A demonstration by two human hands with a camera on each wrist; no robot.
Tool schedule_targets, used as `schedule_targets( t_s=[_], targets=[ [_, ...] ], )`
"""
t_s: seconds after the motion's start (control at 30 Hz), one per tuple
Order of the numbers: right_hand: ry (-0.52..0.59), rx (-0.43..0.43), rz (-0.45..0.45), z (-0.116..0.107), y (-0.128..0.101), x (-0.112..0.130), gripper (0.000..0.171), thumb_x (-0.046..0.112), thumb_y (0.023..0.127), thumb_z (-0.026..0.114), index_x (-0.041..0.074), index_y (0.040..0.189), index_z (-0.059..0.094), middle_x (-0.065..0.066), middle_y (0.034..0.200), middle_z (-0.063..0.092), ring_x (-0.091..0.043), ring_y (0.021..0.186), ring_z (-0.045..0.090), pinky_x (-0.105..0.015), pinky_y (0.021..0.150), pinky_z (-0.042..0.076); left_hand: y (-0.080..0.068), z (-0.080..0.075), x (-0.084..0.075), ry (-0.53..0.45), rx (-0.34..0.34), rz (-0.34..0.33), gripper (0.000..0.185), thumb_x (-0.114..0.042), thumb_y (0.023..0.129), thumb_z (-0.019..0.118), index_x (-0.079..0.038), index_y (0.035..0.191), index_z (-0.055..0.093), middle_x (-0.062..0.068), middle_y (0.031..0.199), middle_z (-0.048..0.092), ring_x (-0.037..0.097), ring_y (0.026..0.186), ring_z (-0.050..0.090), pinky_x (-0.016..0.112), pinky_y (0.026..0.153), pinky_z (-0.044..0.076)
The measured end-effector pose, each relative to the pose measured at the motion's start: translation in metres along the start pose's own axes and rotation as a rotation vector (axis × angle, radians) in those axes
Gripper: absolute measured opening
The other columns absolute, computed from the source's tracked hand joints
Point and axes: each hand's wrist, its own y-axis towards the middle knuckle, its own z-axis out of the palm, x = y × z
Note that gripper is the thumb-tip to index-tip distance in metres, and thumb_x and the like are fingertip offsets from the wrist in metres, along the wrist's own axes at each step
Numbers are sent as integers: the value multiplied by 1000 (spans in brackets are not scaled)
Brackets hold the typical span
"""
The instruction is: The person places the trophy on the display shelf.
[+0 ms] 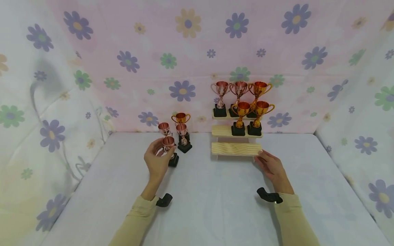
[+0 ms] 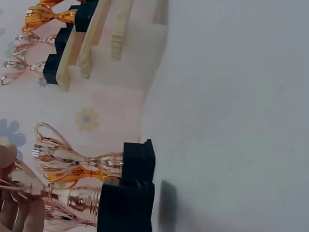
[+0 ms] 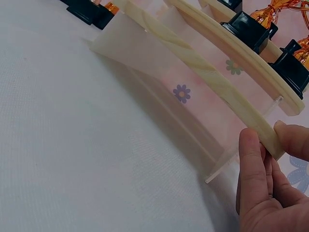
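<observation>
My left hand (image 1: 157, 159) grips a rose-gold trophy (image 1: 168, 142) by its cup, fingers and thumb around the sides. Its black base (image 2: 125, 209) appears just off the cloth, with a shadow beside it in the left wrist view. Behind it stand two more rose-gold trophies, one at the left (image 1: 164, 127) and one at the right (image 1: 182, 131), and a gold trophy (image 1: 181, 118). My right hand (image 1: 272, 167) pinches the right end of the lowest wooden step (image 1: 235, 149) of a three-tier display stand, thumb on top and fingers beneath, as the right wrist view shows.
Two rose-gold trophies (image 1: 221, 89) and a gold one (image 1: 260, 88) stand on the top step. Two gold trophies (image 1: 241, 110) occupy the right part of the middle step (image 1: 220, 131). White cloth (image 1: 209, 198) covers the table; a flowered curtain (image 1: 147, 85) hangs behind.
</observation>
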Motion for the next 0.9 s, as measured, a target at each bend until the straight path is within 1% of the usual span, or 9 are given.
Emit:
schedule_targets(
  t_s=[0.1,0.23,0.3,0.4,0.47,0.53,0.67,0.77,0.9],
  targets=[
    [5,8,-6,0,0,0,67,12,104,56,4,161,21,7,102,63,-2,93,65,-17,96,54,-2,-2,-8,-44,75,22,51,4,79,84,7,126,65,21,117,69,5,100,66,14,80,57],
    [2,12,-15,0,0,0,66,11,105,55,4,161,21,8,100,64,-2,93,65,-16,95,54,-2,-1,-16,-112,186,82,50,6,82,81,8,128,64,24,119,68,6,97,68,16,79,59],
    [-6,9,-19,0,0,0,66,12,105,55,4,161,21,7,102,63,-2,94,64,-16,96,54,-2,2,-19,-144,236,107,50,9,82,79,10,129,62,26,120,67,6,97,68,17,79,59],
    [-23,5,-22,1,1,0,66,13,105,55,4,161,21,5,111,60,-2,96,63,-17,97,53,-3,7,-25,-183,308,127,52,14,82,76,12,132,59,27,123,65,8,100,67,18,81,60],
    [-28,4,-21,1,1,0,66,13,105,55,4,161,21,3,116,57,-2,97,63,-17,98,52,-4,13,-29,-198,352,125,53,15,83,75,12,133,58,28,124,64,8,101,66,19,82,60],
    [-24,-1,-14,0,1,0,66,14,105,55,5,161,21,3,117,56,-2,98,63,-17,98,52,-6,19,-33,-196,390,117,53,14,84,75,11,134,58,27,126,64,8,102,66,20,84,60],
    [-9,-3,-6,-1,0,1,67,14,105,56,6,162,22,6,112,59,-2,97,63,-17,97,53,-9,35,-37,-186,433,84,52,9,86,76,6,135,60,24,129,63,9,105,65,20,85,59],
    [-8,5,-11,-1,0,1,67,13,105,56,5,162,21,7,109,60,-1,97,63,-17,97,53,-12,49,-41,-210,460,75,54,8,86,76,5,137,59,22,130,62,11,108,64,22,88,59],
    [-8,8,-8,-1,2,0,66,13,105,55,5,161,22,6,111,59,-2,98,63,-17,97,53,-13,68,-48,-260,470,95,55,10,85,76,7,136,59,22,130,62,12,112,64,25,93,58]
  ],
)
